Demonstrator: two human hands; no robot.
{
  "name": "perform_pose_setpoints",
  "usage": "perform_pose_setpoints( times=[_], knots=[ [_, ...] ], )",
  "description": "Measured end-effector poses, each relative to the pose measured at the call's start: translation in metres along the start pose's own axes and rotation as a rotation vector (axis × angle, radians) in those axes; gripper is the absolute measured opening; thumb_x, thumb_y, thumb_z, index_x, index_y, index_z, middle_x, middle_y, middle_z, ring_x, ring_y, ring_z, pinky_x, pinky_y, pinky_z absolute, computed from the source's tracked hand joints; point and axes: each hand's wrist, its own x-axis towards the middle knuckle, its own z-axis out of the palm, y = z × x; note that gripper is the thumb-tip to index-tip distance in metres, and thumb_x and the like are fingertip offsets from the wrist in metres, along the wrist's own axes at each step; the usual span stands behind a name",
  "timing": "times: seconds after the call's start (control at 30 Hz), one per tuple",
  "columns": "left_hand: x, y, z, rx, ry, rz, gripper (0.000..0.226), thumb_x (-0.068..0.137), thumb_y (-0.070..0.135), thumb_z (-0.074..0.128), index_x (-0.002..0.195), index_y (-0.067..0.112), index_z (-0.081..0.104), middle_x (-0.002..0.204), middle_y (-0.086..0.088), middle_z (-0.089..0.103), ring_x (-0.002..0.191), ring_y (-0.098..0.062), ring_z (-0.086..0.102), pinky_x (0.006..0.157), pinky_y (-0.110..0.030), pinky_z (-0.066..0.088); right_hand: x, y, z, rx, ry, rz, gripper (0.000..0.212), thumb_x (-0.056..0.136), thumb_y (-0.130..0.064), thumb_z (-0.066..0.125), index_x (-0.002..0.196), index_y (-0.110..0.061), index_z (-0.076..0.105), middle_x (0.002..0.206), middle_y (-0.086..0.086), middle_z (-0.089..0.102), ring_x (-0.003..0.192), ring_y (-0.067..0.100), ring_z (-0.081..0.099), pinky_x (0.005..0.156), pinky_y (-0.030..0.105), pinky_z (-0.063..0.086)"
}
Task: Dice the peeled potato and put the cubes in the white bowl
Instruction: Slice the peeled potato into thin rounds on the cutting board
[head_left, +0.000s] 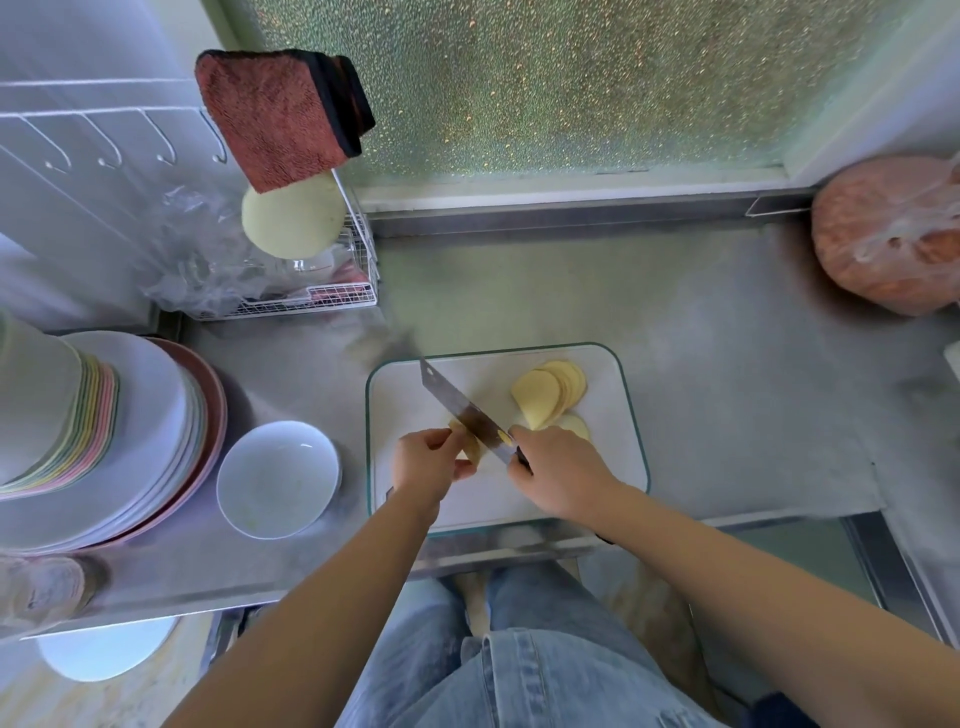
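A glass cutting board (623, 415) lies on the steel counter. My left hand (423, 462) pinches a small stack of potato slices (469, 444) on the board. My right hand (558, 473) grips the handle of a knife (467, 413), whose blade slants up and to the left, its edge against that stack. A fanned pile of yellow potato slices (548, 392) rests at the board's far right. The white bowl (278, 478) stands left of the board; I see no cubes in it.
Stacked plates (156, 441) and a pile of pastel dishes sit at the left edge. A wire rack (332, 296) with plastic wrap, a green lid and a red cloth (280, 114) stands behind the bowl. A bagged orange thing (893, 234) is at the far right.
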Motion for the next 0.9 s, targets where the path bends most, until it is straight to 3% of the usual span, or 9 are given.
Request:
perform_pose_setpoints(
  times=[0.13,0.3,0.43,0.63,0.77,0.9],
  knots=[
    [0.002,0.001,0.000,0.005,-0.008,-0.003,0.022,0.093,0.021,0.062,0.073,0.017,0.067,0.075,-0.007,0.072,0.068,-0.025,0.072,0.086,-0.052,0.055,-0.003,0.000,0.000,0.019,-0.024,-0.001,0.010,0.095,-0.020,0.040,0.087,-0.017,0.034,0.063,-0.004,0.036,0.065,0.020,0.041,0.047,0.025,0.022],
    [0.007,0.003,-0.001,0.015,-0.014,-0.015,0.012,0.092,0.016,0.063,0.083,0.010,0.068,0.079,-0.008,0.072,0.066,-0.024,0.072,0.080,-0.044,0.059,0.000,-0.001,0.019,-0.032,-0.003,0.007,0.009,0.097,-0.020,0.039,0.101,-0.013,0.042,0.070,0.000,0.041,0.069,0.022,0.045,0.046,0.024,0.021],
    [0.008,0.001,0.000,0.020,-0.009,-0.014,0.012,0.092,0.019,0.063,0.083,0.012,0.068,0.080,-0.006,0.072,0.066,-0.022,0.072,0.079,-0.044,0.059,0.012,-0.003,0.035,-0.046,0.021,0.040,0.020,0.097,-0.021,0.039,0.113,-0.010,0.045,0.087,0.009,0.060,0.078,0.026,0.059,0.057,0.030,0.035],
    [0.006,-0.002,0.003,0.053,0.011,-0.012,0.017,0.093,0.021,0.061,0.103,0.009,0.067,0.088,-0.004,0.070,0.067,-0.021,0.071,0.078,-0.050,0.058,0.022,-0.002,0.044,0.075,0.054,0.106,0.023,0.099,-0.025,0.041,0.118,-0.014,0.047,0.089,0.007,0.063,0.079,0.023,0.063,0.068,0.032,0.051],
    [0.007,-0.001,0.002,0.043,0.003,-0.023,0.019,0.092,0.023,0.063,0.107,0.011,0.065,0.095,-0.003,0.069,0.067,-0.019,0.071,0.076,-0.042,0.060,0.024,0.002,0.033,0.143,0.061,0.115,0.018,0.098,-0.026,0.042,0.108,-0.013,0.050,0.079,0.007,0.061,0.073,0.024,0.061,0.064,0.035,0.049],
    [0.008,-0.006,0.001,0.008,-0.002,-0.024,0.021,0.092,0.023,0.062,0.110,0.011,0.064,0.096,-0.005,0.069,0.068,-0.021,0.072,0.075,-0.044,0.060,0.016,0.001,0.018,0.100,0.073,0.067,0.017,0.098,-0.026,0.040,0.105,-0.013,0.048,0.075,0.007,0.058,0.068,0.024,0.059,0.061,0.038,0.050]
  ],
)
